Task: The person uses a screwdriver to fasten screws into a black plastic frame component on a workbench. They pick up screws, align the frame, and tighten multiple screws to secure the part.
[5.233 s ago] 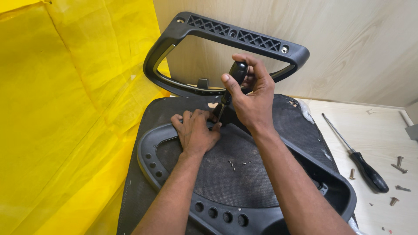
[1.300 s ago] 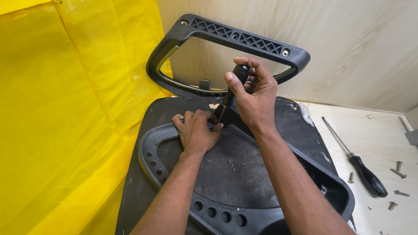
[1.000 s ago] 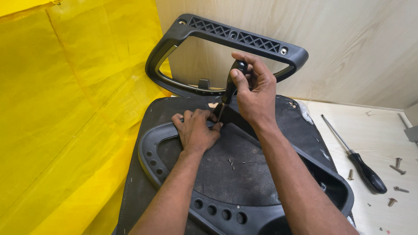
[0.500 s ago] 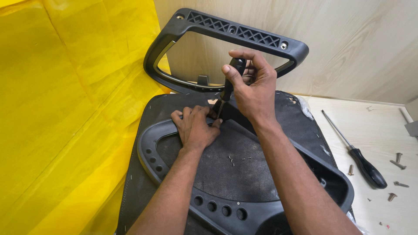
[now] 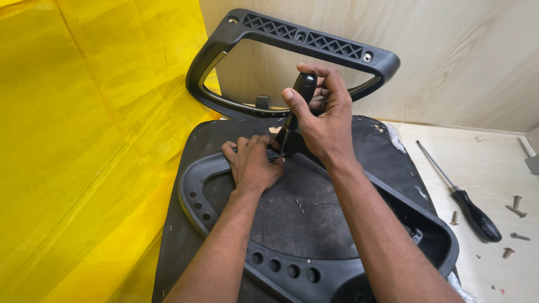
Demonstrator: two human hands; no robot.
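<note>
The right hand (image 5: 325, 120) has its fingers clamped on a black-handled screwdriver (image 5: 298, 104) held upright, while the left hand (image 5: 252, 163), fingers together, presses the black plastic armrest frame (image 5: 193, 193).

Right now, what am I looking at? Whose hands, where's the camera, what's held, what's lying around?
One view, from a camera worn on a person's head, looking down at their own bare hands. The right hand grips a black-handled screwdriver pointed down at a black plastic chair armrest frame, which the left hand presses flat onto the dark fabric seat underside. A second black armrest loop leans against the pale wood wall. On the light wooden floor lie a spare black-handled screwdriver and loose screws. Yellow sheeting is left.
</note>
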